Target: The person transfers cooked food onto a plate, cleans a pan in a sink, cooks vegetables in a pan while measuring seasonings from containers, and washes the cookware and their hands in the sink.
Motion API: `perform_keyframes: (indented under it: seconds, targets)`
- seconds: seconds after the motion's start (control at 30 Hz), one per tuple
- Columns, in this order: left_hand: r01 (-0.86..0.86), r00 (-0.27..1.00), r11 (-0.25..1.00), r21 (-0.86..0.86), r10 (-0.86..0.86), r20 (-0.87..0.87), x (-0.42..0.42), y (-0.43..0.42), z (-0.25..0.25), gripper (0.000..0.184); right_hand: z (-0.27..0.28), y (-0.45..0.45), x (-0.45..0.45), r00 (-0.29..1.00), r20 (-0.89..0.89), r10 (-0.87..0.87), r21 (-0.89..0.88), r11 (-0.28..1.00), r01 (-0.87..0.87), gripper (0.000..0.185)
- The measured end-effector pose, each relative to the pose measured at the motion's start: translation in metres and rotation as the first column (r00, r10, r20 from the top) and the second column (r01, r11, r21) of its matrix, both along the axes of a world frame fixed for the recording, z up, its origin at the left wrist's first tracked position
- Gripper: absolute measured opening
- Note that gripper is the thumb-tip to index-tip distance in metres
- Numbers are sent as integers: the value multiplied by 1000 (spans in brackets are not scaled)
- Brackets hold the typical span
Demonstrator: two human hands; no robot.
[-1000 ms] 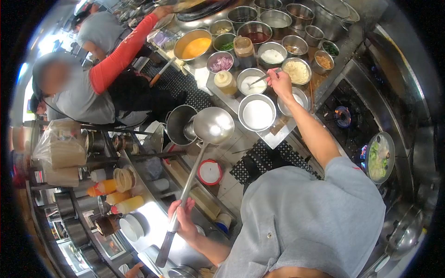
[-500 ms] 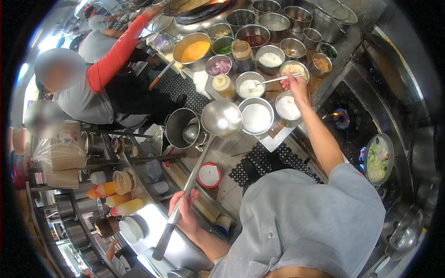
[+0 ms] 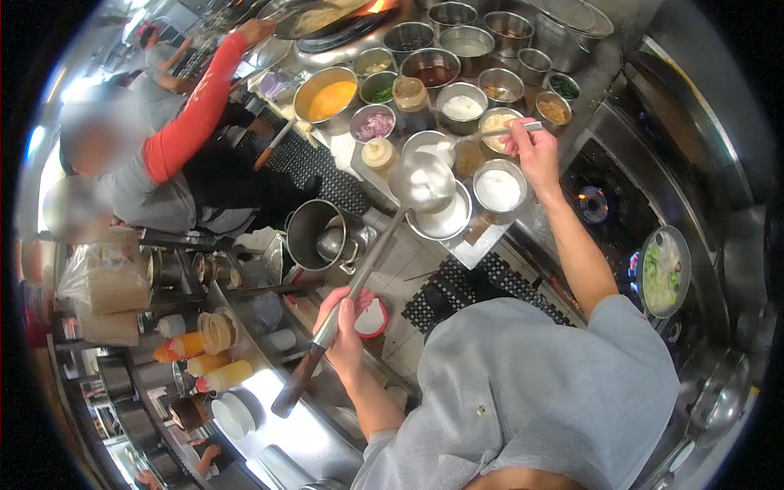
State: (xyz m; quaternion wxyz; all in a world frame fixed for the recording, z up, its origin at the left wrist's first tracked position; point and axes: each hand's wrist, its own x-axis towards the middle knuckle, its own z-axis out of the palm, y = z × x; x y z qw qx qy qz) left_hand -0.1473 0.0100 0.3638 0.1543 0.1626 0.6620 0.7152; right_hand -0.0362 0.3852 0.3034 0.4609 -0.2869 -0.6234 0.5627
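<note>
My left hand (image 3: 343,327) is wrapped round the long handle of a metal ladle (image 3: 387,245). The ladle's wide bowl hangs over the bowls of white powder, overlapping a front bowl (image 3: 459,222) and the bowl (image 3: 426,140) behind it. In my right hand (image 3: 535,159) is the handle of a metal spoon (image 3: 490,135), pinched between thumb and fingers. The spoon's head is blurred near the ladle's far rim, above the rear bowl. Just left of my right hand stands another bowl of white powder (image 3: 500,188).
Several metal containers of ingredients crowd the counter, with a squeeze bottle (image 3: 378,155) among them. At right, a pan of greens (image 3: 663,269) sits on the stove near a lit burner (image 3: 592,204). A tall pot (image 3: 306,216) stands left. A co-worker in a red sleeve (image 3: 192,122) handles a wok.
My left hand has brought the ladle right and up, over the powder bowls. My right hand has shifted slightly right, and the spoon's head now shows at the ladle's rim.
</note>
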Motion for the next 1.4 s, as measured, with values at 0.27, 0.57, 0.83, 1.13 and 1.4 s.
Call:
perform_keyframes:
  seconds: [0.27, 0.57, 0.83, 1.13, 1.4]
  targets:
    - [81, 996, 997, -6, -81, -35, -2, 11, -3, 27, -26, 58, 34, 855, 330, -401, 416, 874, 249, 18]
    - [59, 996, 998, -23, -60, -60, -2, 3, -2, 26, -54, 69, 27, 852, 320, -414, 205, 909, 364, 22]
    - [41, 996, 999, -7, -41, -74, -4, 6, -5, 25, -75, 84, 29, 900, 220, -375, -115, 907, 406, 24]
    - [31, 998, 999, -17, -32, -50, -3, 19, 0, 25, -81, 94, 58, 922, 84, -379, -348, 855, 383, 25]
    - [87, 994, 995, -56, -90, -60, -8, 40, -1, 27, -82, 94, 77, 947, 69, -314, -243, 915, 321, 23]
